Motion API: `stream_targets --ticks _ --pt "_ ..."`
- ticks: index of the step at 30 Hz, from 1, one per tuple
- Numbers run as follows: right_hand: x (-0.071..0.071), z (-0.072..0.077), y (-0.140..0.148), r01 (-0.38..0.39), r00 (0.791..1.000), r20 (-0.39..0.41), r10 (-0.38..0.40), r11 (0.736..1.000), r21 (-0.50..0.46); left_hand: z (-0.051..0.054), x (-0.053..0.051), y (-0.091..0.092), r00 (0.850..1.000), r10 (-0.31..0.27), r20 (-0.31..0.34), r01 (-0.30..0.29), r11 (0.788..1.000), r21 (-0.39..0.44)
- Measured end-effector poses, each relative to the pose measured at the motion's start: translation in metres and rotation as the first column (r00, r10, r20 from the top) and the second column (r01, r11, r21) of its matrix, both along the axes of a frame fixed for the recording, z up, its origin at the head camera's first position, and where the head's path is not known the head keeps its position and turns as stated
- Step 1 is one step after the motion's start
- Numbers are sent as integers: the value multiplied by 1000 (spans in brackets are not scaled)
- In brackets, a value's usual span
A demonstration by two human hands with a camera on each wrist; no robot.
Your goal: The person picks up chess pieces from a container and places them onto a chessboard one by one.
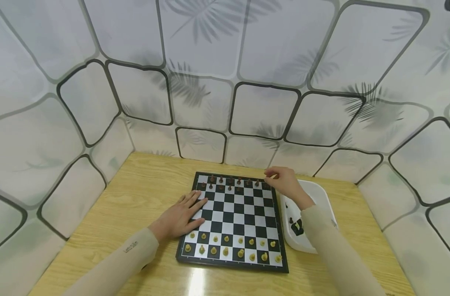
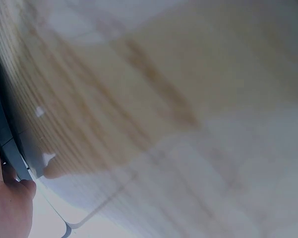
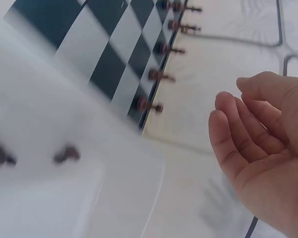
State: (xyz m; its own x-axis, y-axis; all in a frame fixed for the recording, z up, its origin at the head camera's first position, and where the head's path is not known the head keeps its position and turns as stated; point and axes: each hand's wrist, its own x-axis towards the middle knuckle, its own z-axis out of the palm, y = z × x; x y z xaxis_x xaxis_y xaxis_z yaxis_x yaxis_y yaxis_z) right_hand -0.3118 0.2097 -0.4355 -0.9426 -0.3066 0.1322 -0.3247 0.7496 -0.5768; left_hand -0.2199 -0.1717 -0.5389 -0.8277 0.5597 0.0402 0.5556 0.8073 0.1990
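A black-and-white chessboard (image 1: 232, 266) lies on the wooden table. Two rows of yellow chess pieces (image 1: 225, 251) stand on its near side, and dark red chess pieces (image 1: 239, 180) stand along its far side. My left hand (image 1: 178, 216) rests with spread fingers on the board's left edge; only a bit of that hand (image 2: 12, 210) shows in the left wrist view. Above the far right corner hovers my right hand (image 1: 284, 181). In the right wrist view, the right hand's fingers (image 3: 233, 148) are loosely bent, the thumb is apart, and no piece shows between them.
A white tray (image 1: 322, 197) stands right of the board, under my right forearm. Inside are a few dark pieces (image 1: 291, 220) and a black item with a green patch (image 1: 297, 227). A patterned curtain (image 1: 206, 102) encloses the table's back and sides.
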Motion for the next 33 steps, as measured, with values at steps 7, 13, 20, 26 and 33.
stream_targets --ticks 7,13,20,26,33 --pt "6 -5 38 41 999 6 -41 999 8 0 0 0 1000 -5 -8 5 1000 8" --pt "10 -14 62 67 998 11 -67 998 -2 0 1 0 1000 -4 -2 4 1000 5" --pt "8 -27 83 79 995 66 -81 996 32 0 0 0 1000 -7 -2 7 1000 9" --pt "10 -37 92 75 988 132 -82 995 58 0 0 0 1000 -4 1 4 1000 0" --pt "7 -41 96 33 985 167 -41 998 55 1 1 0 1000 1 4 -1 1000 2"
